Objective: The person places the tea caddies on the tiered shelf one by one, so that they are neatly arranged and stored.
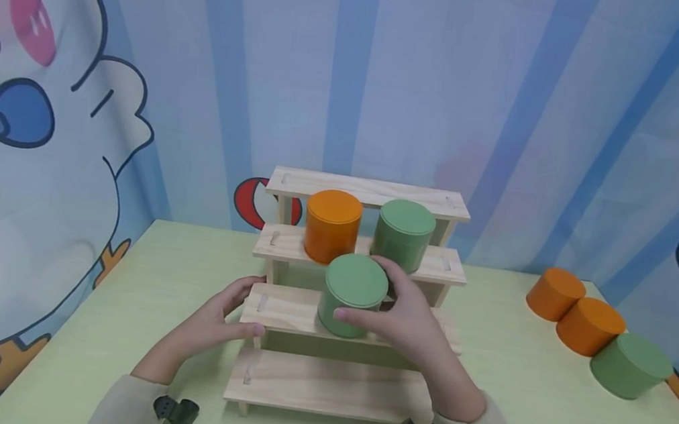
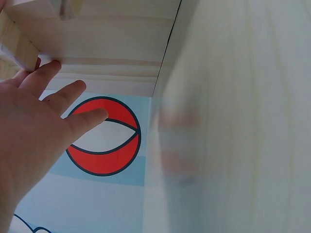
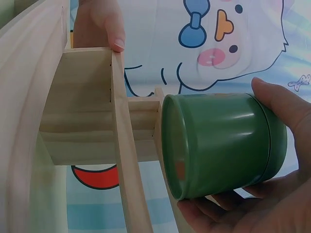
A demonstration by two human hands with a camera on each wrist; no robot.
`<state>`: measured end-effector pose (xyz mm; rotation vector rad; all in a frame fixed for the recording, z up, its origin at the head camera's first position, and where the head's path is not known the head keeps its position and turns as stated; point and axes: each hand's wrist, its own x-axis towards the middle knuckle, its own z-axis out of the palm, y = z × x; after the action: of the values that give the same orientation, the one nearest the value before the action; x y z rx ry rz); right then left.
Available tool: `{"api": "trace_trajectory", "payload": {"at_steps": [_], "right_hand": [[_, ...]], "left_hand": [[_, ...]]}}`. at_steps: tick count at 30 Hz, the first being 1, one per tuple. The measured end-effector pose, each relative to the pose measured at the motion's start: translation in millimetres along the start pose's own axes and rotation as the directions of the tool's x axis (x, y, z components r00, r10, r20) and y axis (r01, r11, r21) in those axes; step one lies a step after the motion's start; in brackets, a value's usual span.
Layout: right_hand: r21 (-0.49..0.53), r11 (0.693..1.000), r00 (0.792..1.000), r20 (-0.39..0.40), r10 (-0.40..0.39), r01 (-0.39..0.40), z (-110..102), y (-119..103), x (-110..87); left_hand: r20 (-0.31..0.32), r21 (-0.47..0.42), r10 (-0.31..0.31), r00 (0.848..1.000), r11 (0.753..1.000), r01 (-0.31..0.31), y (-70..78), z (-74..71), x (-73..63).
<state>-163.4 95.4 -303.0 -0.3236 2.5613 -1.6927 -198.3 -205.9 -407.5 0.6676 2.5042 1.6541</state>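
A four-step wooden display rack (image 1: 336,383) stands in the middle of the table. My left hand (image 1: 208,325) holds the left end of its second step from the bottom, thumb at the front edge and fingers behind. The left wrist view shows that hand (image 2: 43,111) with several fingers spread beside the wood. My right hand (image 1: 409,316) grips a green lidded tin (image 1: 353,294) upright at the same step; whether its base touches the wood, I cannot tell. One step higher, an orange tin (image 1: 332,228) sits left of another green tin (image 1: 403,234).
Two orange tins (image 1: 555,295) and a green tin (image 1: 631,365) stand in a slanting row on the table's right side. The pale green tabletop (image 1: 190,259) meets a blue striped cloth backdrop (image 1: 302,87) with cartoon figures behind the rack.
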Motion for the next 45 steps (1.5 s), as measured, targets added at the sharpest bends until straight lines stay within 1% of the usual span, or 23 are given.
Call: {"api": "trace_trajectory", "payload": {"at_steps": [6,12,24,34,45], "right_hand": [[0.009,1.000,1.000,-0.007,-0.022,0.022,7,-1,4.5],[0.022,0.999,0.999,0.008,-0.031,0.031,15,0,8.7],[0.032,0.998,0.999,0.011,-0.049,0.049,27,5,11.7],[0.035,0.999,1.000,-0.017,-0.006,0.007,35,8,14.1],[0.017,1.000,0.999,-0.032,0.002,-0.001,39,7,14.6]], "left_hand": [[0.004,-0.004,0.009,1.000,1.000,-0.009,0.3,-0.6,-0.4],[0.010,-0.009,0.014,1.000,1.000,-0.014,0.1,-0.8,-0.8],[0.010,-0.021,0.006,1.000,1.000,-0.005,1.0,-0.1,-0.7],[0.010,-0.018,-0.011,1.000,1.000,0.011,2.1,1.0,-0.8],[0.011,-0.026,-0.008,1.000,1.000,0.008,3.0,0.6,-0.4]]}}
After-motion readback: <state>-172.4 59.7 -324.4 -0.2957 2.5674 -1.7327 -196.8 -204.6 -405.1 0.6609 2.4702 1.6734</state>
